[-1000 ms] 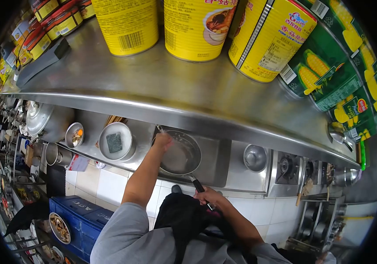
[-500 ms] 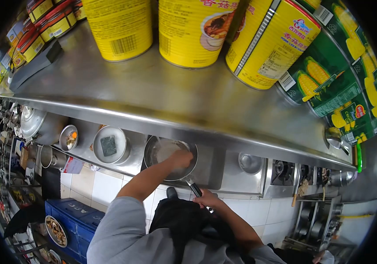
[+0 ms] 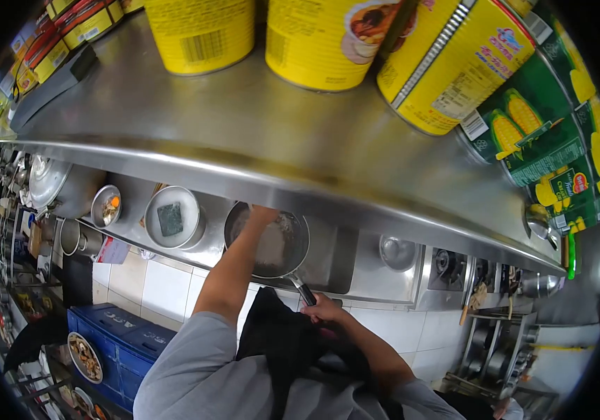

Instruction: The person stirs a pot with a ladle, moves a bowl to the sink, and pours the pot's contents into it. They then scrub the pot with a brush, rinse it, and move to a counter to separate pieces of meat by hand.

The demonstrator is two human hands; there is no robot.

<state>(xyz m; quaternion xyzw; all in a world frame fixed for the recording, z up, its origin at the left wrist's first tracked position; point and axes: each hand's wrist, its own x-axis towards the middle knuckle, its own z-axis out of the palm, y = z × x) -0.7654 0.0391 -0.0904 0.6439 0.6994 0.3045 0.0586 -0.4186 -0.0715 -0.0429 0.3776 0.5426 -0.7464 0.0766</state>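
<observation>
Head view, the only one. Pan [image 3: 275, 245] sits over the recessed steel basin [image 3: 331, 259], under the near edge of the steel shelf [image 3: 244, 140], with its black handle [image 3: 304, 290] pointing near and to the right. The right hand [image 3: 322, 309] is closed round the end of that handle. The left hand [image 3: 263, 213] reaches into the pan on its far-left side; the shelf edge cuts off the fingers, so it cannot be told how far they are open or whether they hold anything. Left of the pan, just beside it, stands a round steel container with a green scouring pad [image 3: 171, 219] in it, and farther left a small bowl [image 3: 106, 205]. To the right are a steel bowl [image 3: 398, 252] and a gas burner [image 3: 445, 266]. Large yellow cans [image 3: 328, 38] and green corn cans [image 3: 524, 133] stand on the shelf. Probable risks: the pan is held only at the handle's end, so a push from the left hand on its far-left side may tilt it and spill whatever is in it toward the tiled front or the dark apron [image 3: 293, 350]. A lift of the pan may strike its rim, or the left knuckles, against the shelf edge close above. A leftward slide may knock the round container.
</observation>
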